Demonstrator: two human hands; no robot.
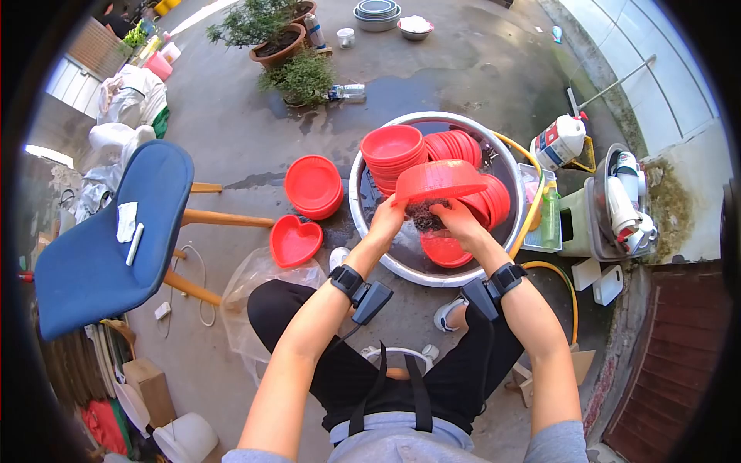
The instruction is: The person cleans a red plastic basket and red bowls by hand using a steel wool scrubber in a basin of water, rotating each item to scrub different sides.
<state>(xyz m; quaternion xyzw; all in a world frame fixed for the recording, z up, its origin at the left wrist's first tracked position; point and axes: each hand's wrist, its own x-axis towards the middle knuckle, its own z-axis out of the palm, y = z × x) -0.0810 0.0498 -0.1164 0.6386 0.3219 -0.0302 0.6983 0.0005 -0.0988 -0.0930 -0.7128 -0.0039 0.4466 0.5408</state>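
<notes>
Over a large round metal basin [376, 257], my left hand [386, 219] grips the near-left rim of a red plastic bowl [440, 179]. The bowl is tilted, its outer side facing up and away. My right hand [460, 219] is closed on a dark, wiry scouring pad [424, 216] at the bowl's near side. Some of its fingers are hidden behind the pad. A stack of red bowls [392, 145] stands in the basin just beyond, with more on their sides to the right. Another red bowl [445, 248] lies under my right hand. Water wets the basin's bottom.
Left of the basin, stacked red bowls [313, 185] and a heart-shaped red dish [296, 241] sit on the concrete. A blue chair [116, 239] stands farther left. A yellow hose [538, 202] curves along the right, near a white jug [559, 141]. Potted plants [278, 48] are ahead.
</notes>
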